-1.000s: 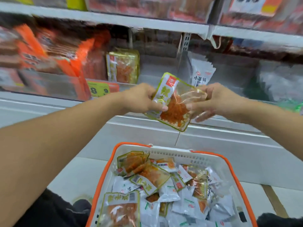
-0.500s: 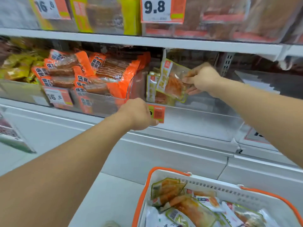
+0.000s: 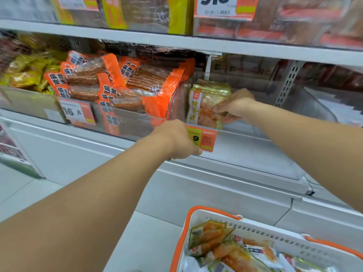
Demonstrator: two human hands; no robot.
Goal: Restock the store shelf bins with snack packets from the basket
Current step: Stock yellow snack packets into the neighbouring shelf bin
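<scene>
Both hands reach to the shelf: the right hand [image 3: 234, 107] pinches a glossy yellow-green snack packet [image 3: 204, 109], now stood upright inside the clear plastic bin [image 3: 306, 107] against matching packets, no longer held above it. The left hand [image 3: 176, 140], fingers curled, grips the bin's front edge. Crinkly packets fill the white, orange-rimmed basket [image 3: 255, 232] below.

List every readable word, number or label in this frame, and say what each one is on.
"9.8", top cut off: price tag on the upper shelf.
"16.8": price tag on the bin of orange packets.
"9": yellow and orange price tag, partly covered by the left hand.
Chinese print on the orange packets and on the green packet held by the right hand: too blurred to read.
</scene>
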